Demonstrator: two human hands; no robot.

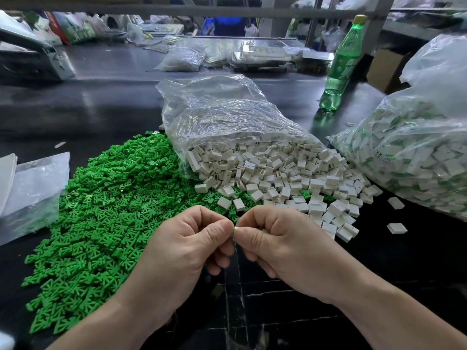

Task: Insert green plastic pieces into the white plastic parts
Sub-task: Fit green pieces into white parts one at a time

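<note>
Glossy black bench (106, 104), cluttered workshop behind. Left hand (184, 246) and right hand (280, 243), fingers curled, pinch seemingly one white part (234, 230).

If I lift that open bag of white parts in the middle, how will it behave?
The clear bag looks thin and crinkled, so probably floppy. Its mouth lies open with white parts spilled out, so lifting would likely spill more. Well filled, it may feel heavy.

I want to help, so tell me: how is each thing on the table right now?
Left hand: pinching a tiny part.
Right hand: pinching the same tiny part.
Green pieces: loose in a heap.
Middle bag: open, lying down, white parts spilling out.
Right bag: bulging.
Bottle: upright, capped.
</note>
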